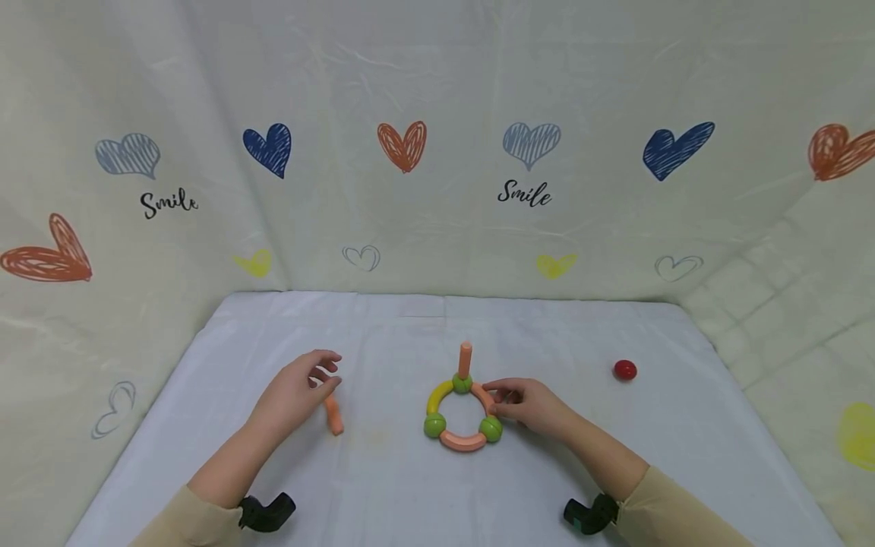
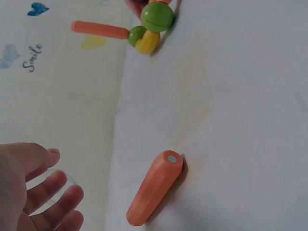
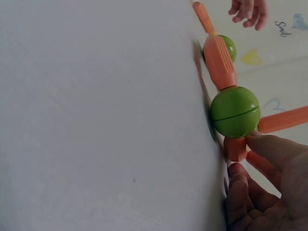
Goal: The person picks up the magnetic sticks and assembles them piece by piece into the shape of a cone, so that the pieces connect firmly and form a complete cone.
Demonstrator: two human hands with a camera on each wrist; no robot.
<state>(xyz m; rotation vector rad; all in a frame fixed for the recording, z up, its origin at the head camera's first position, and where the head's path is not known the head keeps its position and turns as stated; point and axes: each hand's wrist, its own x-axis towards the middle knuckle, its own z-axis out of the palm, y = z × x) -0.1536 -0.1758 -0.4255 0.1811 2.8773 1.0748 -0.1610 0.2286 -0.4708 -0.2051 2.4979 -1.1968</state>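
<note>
A ring of magnetic building pieces lies on the white table, with green balls [image 1: 434, 425] joining a yellow curved rod [image 1: 438, 396] and orange curved rods [image 1: 462, 442]. From its far ball [image 1: 462, 383] a straight orange rod [image 1: 465, 360] stands up. My right hand [image 1: 536, 406] pinches the ring's right-hand orange curved rod [image 3: 235, 148] between thumb and fingers. Over on the left, my left hand [image 1: 301, 387] hovers with loosely bent fingers, holding nothing. Just beneath it lies a loose orange rod [image 2: 155, 188], a silvery disc showing in its end.
A red ball [image 1: 625, 370] rests on the table's right side. Behind the table hangs a pale curtain [image 1: 437, 205] printed with hearts. Black wrist cameras [image 1: 268, 513] sit by both sleeves.
</note>
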